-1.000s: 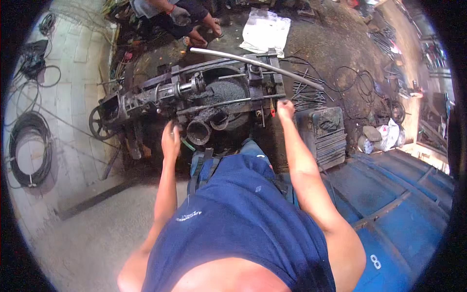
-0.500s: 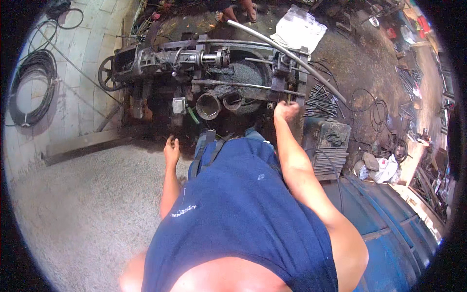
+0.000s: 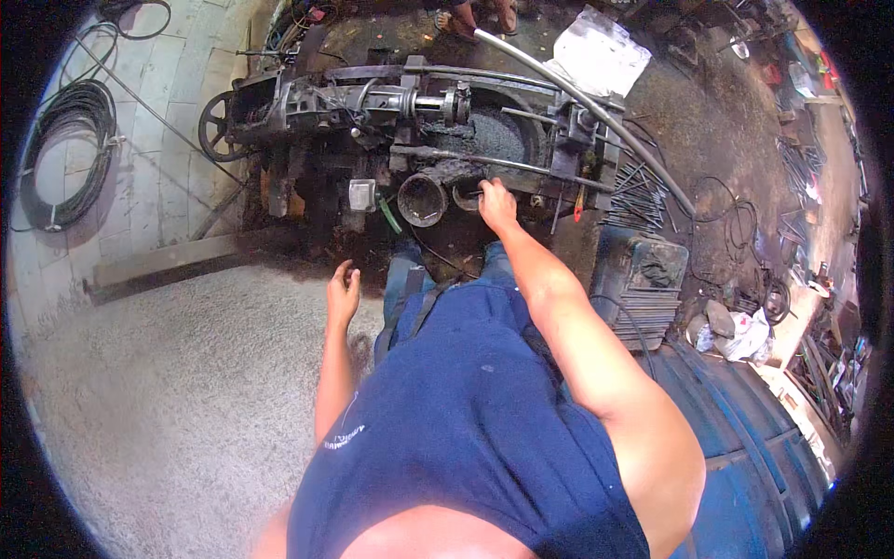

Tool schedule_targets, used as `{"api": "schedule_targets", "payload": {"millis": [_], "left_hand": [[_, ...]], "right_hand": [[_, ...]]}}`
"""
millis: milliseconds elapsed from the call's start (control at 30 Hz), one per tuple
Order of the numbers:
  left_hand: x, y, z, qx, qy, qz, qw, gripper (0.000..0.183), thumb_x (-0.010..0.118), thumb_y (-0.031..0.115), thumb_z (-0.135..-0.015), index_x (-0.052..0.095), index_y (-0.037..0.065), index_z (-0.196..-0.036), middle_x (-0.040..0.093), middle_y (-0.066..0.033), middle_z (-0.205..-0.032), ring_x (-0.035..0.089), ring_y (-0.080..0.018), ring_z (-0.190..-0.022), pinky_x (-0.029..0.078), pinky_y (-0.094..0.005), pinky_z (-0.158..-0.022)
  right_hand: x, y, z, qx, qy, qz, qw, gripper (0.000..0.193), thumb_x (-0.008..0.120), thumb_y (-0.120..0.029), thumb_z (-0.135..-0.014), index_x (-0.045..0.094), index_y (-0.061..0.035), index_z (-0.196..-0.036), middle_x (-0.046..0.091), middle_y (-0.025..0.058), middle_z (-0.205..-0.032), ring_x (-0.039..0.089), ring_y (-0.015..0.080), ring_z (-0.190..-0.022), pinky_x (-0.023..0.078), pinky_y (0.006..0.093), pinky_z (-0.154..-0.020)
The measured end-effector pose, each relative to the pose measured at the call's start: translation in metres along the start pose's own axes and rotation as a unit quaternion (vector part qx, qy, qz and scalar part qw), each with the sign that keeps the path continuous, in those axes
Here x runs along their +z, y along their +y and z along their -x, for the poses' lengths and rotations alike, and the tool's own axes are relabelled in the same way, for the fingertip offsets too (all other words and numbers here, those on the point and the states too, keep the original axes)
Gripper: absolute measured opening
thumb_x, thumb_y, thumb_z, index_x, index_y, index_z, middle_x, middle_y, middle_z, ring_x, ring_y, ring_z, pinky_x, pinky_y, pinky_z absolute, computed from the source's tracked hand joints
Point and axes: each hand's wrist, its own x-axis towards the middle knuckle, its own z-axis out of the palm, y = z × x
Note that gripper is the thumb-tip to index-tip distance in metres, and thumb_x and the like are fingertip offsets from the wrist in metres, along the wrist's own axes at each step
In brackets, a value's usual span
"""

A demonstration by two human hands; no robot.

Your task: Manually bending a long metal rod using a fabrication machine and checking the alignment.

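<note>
A long dark metal machine [image 3: 326, 104] with a handwheel [image 3: 216, 124] at its left end and steel rods stands before me. Grey grit or shavings [image 3: 498, 137] lie in its trough. Along its near side are two round open cans [image 3: 421, 201]; the right one [image 3: 463, 195] is partly hidden by my right hand. My right hand [image 3: 499, 205] is at that can's rim with curled fingers, and what they hold, if anything, is hidden. Low to the left, my left hand [image 3: 343, 293] hangs in the air, fingers loosely bent and apart, nothing in it.
A long pipe [image 3: 596, 116] slants across the machine's right end, beside a red-handled tool [image 3: 579, 205]. Metal rods [image 3: 638, 197], a ribbed motor housing [image 3: 643, 275] and a blue drum-like surface [image 3: 736, 419] are on the right. A cable coil [image 3: 70, 154] lies left. Another person's feet [image 3: 475, 19] show far off.
My right hand has moved left from the machine's right end to the right can. The red-handled tool now shows where that hand was. My left hand stays low, nearly unchanged.
</note>
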Motion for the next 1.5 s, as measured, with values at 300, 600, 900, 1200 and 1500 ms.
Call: {"api": "schedule_targets", "payload": {"millis": [300,600,900,1200,1500], "left_hand": [[0.01,0.06,-0.025,0.038,-0.044,-0.007,0.998,0.034,0.06,0.023,-0.094,0.063,0.0,-0.119,0.069,-0.0193,-0.104,0.068,-0.0277,-0.094,0.052,-0.0366,-0.083],[0.089,0.219,-0.132,0.354,-0.066,-0.032,0.932,0.019,0.064,0.014,-0.086,0.07,0.001,-0.099,0.068,-0.017,-0.096,0.062,-0.0342,-0.096,0.049,-0.0417,-0.087],[0.14,0.321,-0.21,0.492,-0.07,-0.132,0.858,0.019,0.068,0.014,-0.08,0.072,0.003,-0.095,0.069,-0.0133,-0.094,0.062,-0.0316,-0.095,0.049,-0.0407,-0.087],[0.196,0.335,-0.245,0.529,-0.057,-0.255,0.807,0.015,0.065,0.012,-0.072,0.074,0.009,-0.084,0.068,-0.006,-0.09,0.061,-0.0267,-0.097,0.048,-0.0416,-0.083],[0.21,0.341,-0.253,0.551,-0.065,-0.242,0.796,0.012,0.062,0.012,-0.073,0.073,0.01,-0.079,0.066,-0.0043,-0.084,0.06,-0.026,-0.093,0.046,-0.0416,-0.078]], "right_hand": [[-0.032,0.013,0.002,-0.013,0.054,-0.046,0.997,0.016,0.06,-0.011,-0.087,0.06,-0.0002,-0.098,0.053,0.0222,-0.111,0.058,0.0423,-0.101,0.049,0.0485,-0.086],[-0.14,-0.006,-0.082,-0.076,0.185,-0.052,0.978,0.017,0.064,-0.014,-0.087,0.065,-0.006,-0.102,0.056,0.0163,-0.106,0.056,0.0362,-0.105,0.046,0.0457,-0.09],[-0.143,-0.002,-0.118,-0.05,0.156,-0.002,0.987,0.016,0.066,-0.018,-0.086,0.068,-0.01,-0.1,0.055,0.013,-0.109,0.054,0.0332,-0.108,0.047,0.0456,-0.091],[-0.138,-0.001,-0.116,-0.039,0.198,0.001,0.979,0.022,0.068,-0.014,-0.083,0.068,-0.0112,-0.105,0.056,0.0139,-0.107,0.055,0.0339,-0.106,0.047,0.045,-0.09],[-0.129,0.003,-0.102,-0.03,0.261,-0.051,0.964,0.037,0.063,-0.008,-0.083,0.06,-0.0072,-0.12,0.05,0.0179,-0.117,0.052,0.0372,-0.11,0.045,0.0457,-0.095]]}}
